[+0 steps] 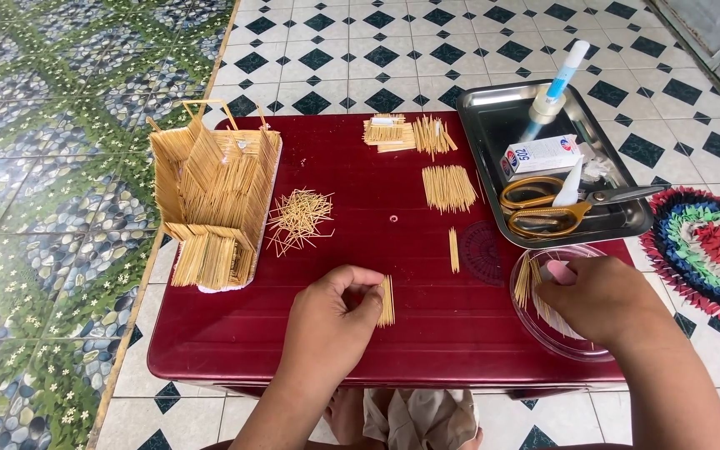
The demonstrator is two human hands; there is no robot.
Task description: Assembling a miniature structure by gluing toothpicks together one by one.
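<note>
Steel tray (493, 125) at far right of the red table (377, 333): yellow-handled scissors (543, 208), a small carton (541, 154), glue tubes (553, 87). Clear round dish (535, 329) at the near right edge holds loose toothpicks; my right hand (597, 300) rests in it, grip pinched on a few of them. My left hand (331, 321) sits near the front edge, grip closed on a small flat panel of toothpicks (387, 302), pale straw colour, sticks side by side. Its long axis runs away from me, nearly straight, lying on the tabletop. Toothpick house (214, 196) stands at left.

Right hand (595, 300) fingertips, perhaps dish-hidden (543, 333).
</note>
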